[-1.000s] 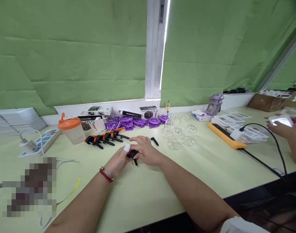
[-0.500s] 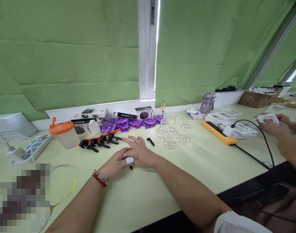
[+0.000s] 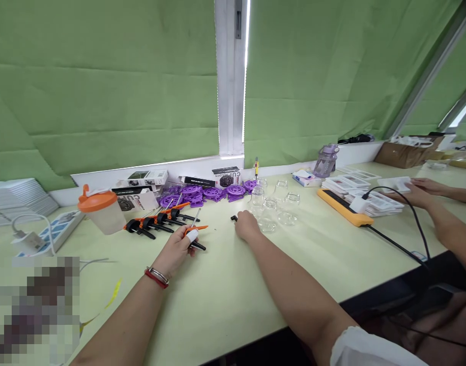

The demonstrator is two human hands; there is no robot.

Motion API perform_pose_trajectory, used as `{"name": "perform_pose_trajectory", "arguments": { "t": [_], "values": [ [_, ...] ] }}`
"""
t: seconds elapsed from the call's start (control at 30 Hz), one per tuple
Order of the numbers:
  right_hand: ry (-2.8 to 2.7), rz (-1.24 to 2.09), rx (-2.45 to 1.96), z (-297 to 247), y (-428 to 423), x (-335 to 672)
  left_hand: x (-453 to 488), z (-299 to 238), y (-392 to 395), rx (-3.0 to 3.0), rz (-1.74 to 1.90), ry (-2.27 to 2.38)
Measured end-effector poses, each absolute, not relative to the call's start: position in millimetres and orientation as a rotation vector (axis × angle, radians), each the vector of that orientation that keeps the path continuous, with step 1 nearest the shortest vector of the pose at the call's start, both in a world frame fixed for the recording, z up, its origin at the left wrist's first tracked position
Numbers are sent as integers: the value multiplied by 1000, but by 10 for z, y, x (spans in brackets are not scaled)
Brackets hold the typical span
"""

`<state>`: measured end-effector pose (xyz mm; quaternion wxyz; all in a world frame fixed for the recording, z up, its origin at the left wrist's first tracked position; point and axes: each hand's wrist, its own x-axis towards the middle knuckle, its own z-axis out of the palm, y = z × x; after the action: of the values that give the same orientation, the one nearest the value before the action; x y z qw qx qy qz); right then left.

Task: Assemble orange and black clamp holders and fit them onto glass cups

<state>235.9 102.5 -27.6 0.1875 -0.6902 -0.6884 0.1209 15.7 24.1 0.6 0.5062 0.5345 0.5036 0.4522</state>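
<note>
My left hand (image 3: 181,247), a white wrap on one finger, is closed on a black-and-orange part with a thin metal rod (image 3: 197,245). The rod points up and the black end slopes down to the right. My right hand (image 3: 247,226) is at the small black bent piece (image 3: 233,218) on the table, fingers closed round it; most of the piece is hidden. Left of my hands, several similar black-and-orange parts (image 3: 156,225) lie in a row. Glass jars (image 3: 269,213) stand just beyond my right hand.
Purple wheel-like parts (image 3: 213,193) and printed boxes (image 3: 139,199) line the wall. An orange-lidded cup (image 3: 103,211) and a white power strip (image 3: 67,229) are on the left. A yellow-and-black power strip (image 3: 343,207) lies right, near white cards (image 3: 381,204) and a co-worker's hands (image 3: 419,193).
My hands have moved apart. The right one has gone right and forward to the small black piece, and the part in my left hand now shows. The co-worker's hands have shifted left with a white card.
</note>
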Motion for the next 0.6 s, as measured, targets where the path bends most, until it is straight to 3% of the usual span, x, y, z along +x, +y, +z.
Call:
{"name": "perform_pose_trajectory", "arguments": {
  "t": [0.2,0.4,0.6],
  "values": [
    [-1960,428,-1836,-216,961,2329,105,-10,294,1097,1219,1228],
    [-2149,754,-1344,-135,671,2044,69,18,326,966,1400,1209],
    [-2157,762,-1309,-82,509,1908,103,13,321,971,1383,1198]
  ]
}}
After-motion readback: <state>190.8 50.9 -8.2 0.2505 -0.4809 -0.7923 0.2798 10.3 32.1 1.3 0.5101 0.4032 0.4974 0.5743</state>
